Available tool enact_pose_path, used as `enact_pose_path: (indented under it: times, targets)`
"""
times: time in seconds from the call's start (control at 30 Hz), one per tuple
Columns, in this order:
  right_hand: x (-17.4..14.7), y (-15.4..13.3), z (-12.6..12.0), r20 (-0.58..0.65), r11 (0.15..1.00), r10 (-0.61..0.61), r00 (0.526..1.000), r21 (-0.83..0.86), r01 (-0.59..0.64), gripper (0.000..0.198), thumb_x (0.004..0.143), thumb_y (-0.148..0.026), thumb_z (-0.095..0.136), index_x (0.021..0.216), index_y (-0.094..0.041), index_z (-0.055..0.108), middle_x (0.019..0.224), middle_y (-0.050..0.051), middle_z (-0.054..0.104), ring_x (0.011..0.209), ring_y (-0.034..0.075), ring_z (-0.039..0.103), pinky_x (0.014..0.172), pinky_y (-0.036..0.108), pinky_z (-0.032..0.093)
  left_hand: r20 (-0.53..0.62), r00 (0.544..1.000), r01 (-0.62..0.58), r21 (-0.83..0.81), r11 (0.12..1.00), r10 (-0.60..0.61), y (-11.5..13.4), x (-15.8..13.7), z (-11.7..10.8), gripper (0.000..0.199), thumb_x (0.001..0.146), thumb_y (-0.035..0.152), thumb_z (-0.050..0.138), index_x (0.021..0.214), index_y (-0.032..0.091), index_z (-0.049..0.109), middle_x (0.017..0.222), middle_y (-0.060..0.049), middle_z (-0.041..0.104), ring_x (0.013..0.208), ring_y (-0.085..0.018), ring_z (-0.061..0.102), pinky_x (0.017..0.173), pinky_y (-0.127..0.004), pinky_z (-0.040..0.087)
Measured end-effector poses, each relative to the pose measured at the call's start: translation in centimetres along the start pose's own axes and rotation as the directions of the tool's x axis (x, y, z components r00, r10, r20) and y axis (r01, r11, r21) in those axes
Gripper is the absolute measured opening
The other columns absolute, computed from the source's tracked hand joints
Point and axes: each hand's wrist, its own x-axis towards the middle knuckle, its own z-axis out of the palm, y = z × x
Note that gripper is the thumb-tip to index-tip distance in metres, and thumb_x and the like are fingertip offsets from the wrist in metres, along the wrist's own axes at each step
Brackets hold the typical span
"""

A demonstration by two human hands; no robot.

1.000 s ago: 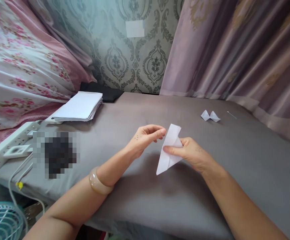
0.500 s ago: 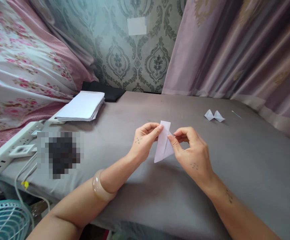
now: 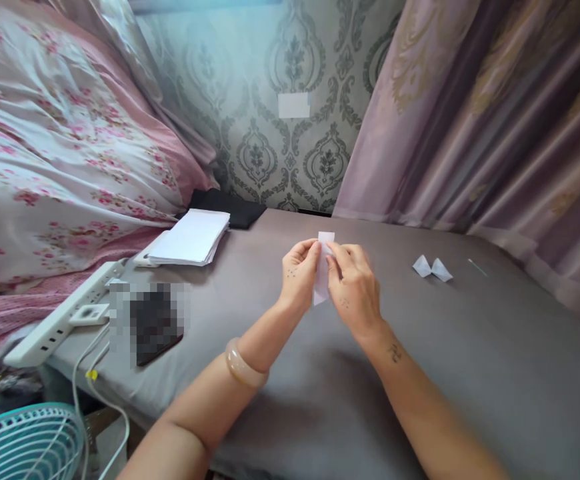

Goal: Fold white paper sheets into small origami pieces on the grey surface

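Note:
A folded white sheet of paper (image 3: 321, 283) is held up above the grey-covered table, its narrow top strip sticking out over the fingers. My left hand (image 3: 300, 270) pinches its left edge between thumb and fingers. From the other side, my right hand (image 3: 355, 283) is closed on the paper, thumb and forefinger pressed near its upper part. Much of the paper is hidden behind both hands. To the right on the table lies a folded white paper piece (image 3: 433, 268) with two pointed halves.
A stack of white paper (image 3: 190, 237) lies at the back left, by a black item (image 3: 235, 208). Left are a white power strip (image 3: 65, 313) with cables and a pixelated dark object (image 3: 157, 327). A thin white stick (image 3: 479, 267) lies at right; a fan (image 3: 25, 440) stands lower left.
My right hand has moved up and left over the paper, closer to my left hand. The paper's wide lower flap no longer shows at the right. The camera view has shifted.

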Motion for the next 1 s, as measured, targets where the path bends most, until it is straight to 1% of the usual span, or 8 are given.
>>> enact_pose_path:
  times: [0.17, 0.27, 0.43, 0.53, 0.67, 0.83, 0.93, 1.0]
  targets:
    - [1.0, 0.3, 1.5, -0.086, 0.996, -0.001, 0.996, -0.091, -0.007, 0.035, 0.097, -0.026, 0.039, 0.122, -0.019, 0.063, 0.101, 0.011, 0.064, 0.089, 0.023, 0.055, 0.072, 0.035, 0.046, -0.053, 0.999, -0.016, -0.086, 0.996, 0.012, -1.4, 1.8, 1.3, 0.02, 0.074, 0.029, 0.07, 0.087, 0.015, 0.064, 0.077, 0.0, 0.064, 0.068, -0.008, 0.056, 0.069, -0.021, 0.045]
    - [1.1, 1.4, 2.1, -0.101, 0.993, -0.016, 0.995, -0.121, 0.003, 0.035, 0.098, -0.026, 0.038, 0.122, -0.018, 0.063, 0.097, 0.01, 0.066, 0.088, 0.022, 0.054, 0.076, 0.035, 0.045, -0.045, 0.999, -0.018, -0.047, 0.999, 0.015, -2.2, 2.3, 1.6, 0.021, 0.075, 0.03, 0.069, 0.088, 0.013, 0.066, 0.08, -0.002, 0.067, 0.07, -0.01, 0.058, 0.069, -0.022, 0.045]
    - [1.1, 2.5, 2.7, -0.063, 0.993, 0.01, 0.998, -0.117, -0.017, 0.037, 0.098, -0.027, 0.038, 0.124, -0.017, 0.062, 0.095, 0.011, 0.066, 0.087, 0.023, 0.053, 0.075, 0.034, 0.045, -0.035, 0.999, -0.019, 0.051, 0.999, 0.02, -2.9, 2.7, 1.6, 0.023, 0.077, 0.03, 0.066, 0.091, 0.012, 0.07, 0.086, -0.006, 0.07, 0.074, -0.013, 0.06, 0.071, -0.024, 0.045]
    - [1.1, 2.6, 2.9, -0.041, 0.997, 0.037, 0.998, -0.07, -0.04, 0.037, 0.098, -0.028, 0.038, 0.125, -0.017, 0.062, 0.097, 0.011, 0.065, 0.089, 0.023, 0.053, 0.076, 0.035, 0.046, -0.021, 1.0, -0.015, 0.069, 0.998, 0.017, -3.1, 2.9, 1.2, 0.022, 0.077, 0.029, 0.066, 0.091, 0.013, 0.071, 0.088, -0.007, 0.071, 0.075, -0.014, 0.06, 0.072, -0.025, 0.045]
    - [1.2, 2.9, 3.2, -0.034, 0.993, 0.092, 0.995, 0.076, -0.089, 0.036, 0.097, -0.027, 0.04, 0.122, -0.018, 0.063, 0.096, 0.01, 0.065, 0.091, 0.023, 0.055, 0.081, 0.037, 0.047, -0.002, 1.0, -0.013, 0.061, 0.998, 0.013, -3.3, 3.2, 0.8, 0.021, 0.077, 0.028, 0.067, 0.091, 0.014, 0.072, 0.09, -0.007, 0.072, 0.076, -0.014, 0.061, 0.073, -0.025, 0.045]
    - [1.5, 3.4, 3.2, -0.034, 0.943, 0.212, 0.977, 0.271, -0.195, 0.031, 0.093, -0.027, 0.046, 0.112, -0.017, 0.068, 0.098, 0.01, 0.063, 0.091, 0.021, 0.06, 0.082, 0.035, 0.049, 0.03, 1.0, -0.008, 0.056, 0.998, 0.006, -3.5, 3.3, 0.7, 0.02, 0.076, 0.027, 0.067, 0.091, 0.014, 0.072, 0.088, -0.007, 0.072, 0.076, -0.014, 0.062, 0.075, -0.026, 0.046]
    - [1.6, 3.4, 2.9, -0.044, 0.925, 0.259, 0.965, 0.3, -0.235, 0.027, 0.091, -0.028, 0.049, 0.104, -0.017, 0.071, 0.1, 0.011, 0.065, 0.089, 0.02, 0.061, 0.08, 0.034, 0.049, 0.055, 0.998, -0.011, 0.064, 0.998, 0.007, -3.7, 3.1, 0.8, 0.019, 0.076, 0.027, 0.067, 0.091, 0.015, 0.072, 0.09, -0.007, 0.073, 0.078, -0.015, 0.064, 0.077, -0.027, 0.047]
    - [1.7, 3.4, 2.6, -0.054, 0.922, 0.289, 0.956, 0.286, -0.263, 0.024, 0.09, -0.028, 0.052, 0.099, -0.018, 0.071, 0.096, 0.009, 0.067, 0.084, 0.019, 0.062, 0.079, 0.034, 0.049, 0.08, 0.997, -0.013, 0.077, 0.997, 0.007, -3.9, 3.0, 0.9, 0.019, 0.077, 0.027, 0.067, 0.091, 0.015, 0.072, 0.09, -0.007, 0.073, 0.08, -0.015, 0.064, 0.079, -0.028, 0.048]
